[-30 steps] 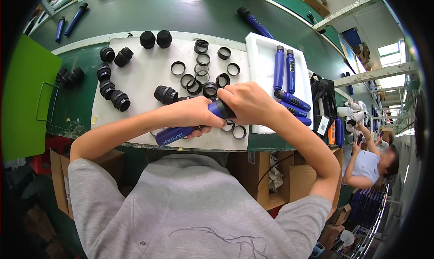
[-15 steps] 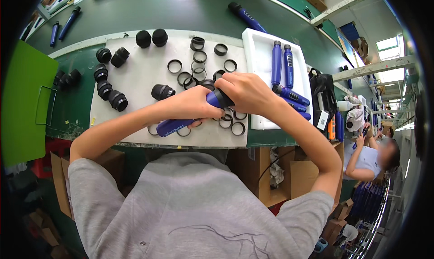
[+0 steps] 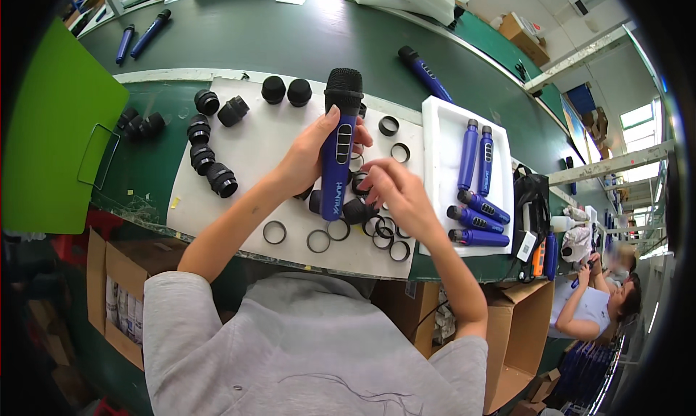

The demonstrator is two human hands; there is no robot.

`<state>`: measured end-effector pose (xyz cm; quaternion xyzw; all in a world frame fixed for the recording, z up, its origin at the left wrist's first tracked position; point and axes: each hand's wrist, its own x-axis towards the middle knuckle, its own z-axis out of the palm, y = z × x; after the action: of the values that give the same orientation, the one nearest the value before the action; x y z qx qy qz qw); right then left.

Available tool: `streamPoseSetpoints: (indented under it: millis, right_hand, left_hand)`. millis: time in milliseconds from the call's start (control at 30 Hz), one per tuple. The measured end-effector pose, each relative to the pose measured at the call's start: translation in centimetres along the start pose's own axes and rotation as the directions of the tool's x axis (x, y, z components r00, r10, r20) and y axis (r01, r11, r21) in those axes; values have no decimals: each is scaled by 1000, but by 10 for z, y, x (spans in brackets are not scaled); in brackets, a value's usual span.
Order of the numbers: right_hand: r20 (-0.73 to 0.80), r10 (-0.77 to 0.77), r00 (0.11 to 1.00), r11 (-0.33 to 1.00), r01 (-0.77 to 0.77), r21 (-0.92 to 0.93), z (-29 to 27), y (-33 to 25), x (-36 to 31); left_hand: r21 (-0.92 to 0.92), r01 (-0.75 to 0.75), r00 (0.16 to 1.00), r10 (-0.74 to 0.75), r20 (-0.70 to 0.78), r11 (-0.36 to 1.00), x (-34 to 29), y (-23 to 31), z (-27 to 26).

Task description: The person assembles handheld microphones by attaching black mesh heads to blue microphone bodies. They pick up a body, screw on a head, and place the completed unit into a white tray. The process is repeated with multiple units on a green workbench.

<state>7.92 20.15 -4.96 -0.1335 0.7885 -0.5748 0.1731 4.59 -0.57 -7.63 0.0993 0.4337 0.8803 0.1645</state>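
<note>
My left hand (image 3: 306, 155) is wrapped round a blue handheld microphone (image 3: 336, 166), which stands upright with its black mesh head at the top and its buttons facing me. Beside it, my right hand (image 3: 402, 198) is off the microphone, fingers apart and loosely bent, holding nothing that shows. Under and around the right hand lie a dark cylindrical part (image 3: 359, 211) and several thin black rings (image 3: 399, 251). More rings, among them a loose ring (image 3: 388, 126), lie farther back on the white mat (image 3: 239, 224). Part of the mat behind the microphone is hidden.
A white foam tray (image 3: 433, 126) at the right holds several blue microphone bodies (image 3: 468, 155). Black ribbed parts (image 3: 221, 180) line the mat's left, with rounded black mesh heads (image 3: 273, 89) behind. A green panel (image 3: 58, 140) stands far left. Another person (image 3: 583, 303) works at far right.
The microphone has swung from lying slanted between both hands to upright in my left hand. My right hand has let go of its top end and moved down to the right.
</note>
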Motion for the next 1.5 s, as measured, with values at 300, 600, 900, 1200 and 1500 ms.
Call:
streamPoseSetpoints:
  millis: [300, 600, 900, 1200, 1500]
  right_hand:
    - [65, -117, 991, 973, 102, 207, 55, 17, -11]
    - [-33, -119, 992, 930, 123, 347, 84, 28, -62]
    - [-18, -124, 992, 663, 96, 743, 119, 17, -112]
    - [14, -73, 997, 660, 38, 751, 117, 8, -112]
    - [110, 48, 993, 415, -120, 902, 109, 28, -91]
  left_hand:
    - [-12, -76, 989, 77, 127, 997, 8, -8, 6]
    - [-3, -69, 952, 67, 299, 998, -13, -11, -18]
    - [-125, 141, 892, -71, 447, 982, -23, -12, -10]
    - [-171, 217, 841, -95, 533, 961, -21, -29, -22]
    - [161, 72, 963, -111, 246, 984, -16, -17, -5]
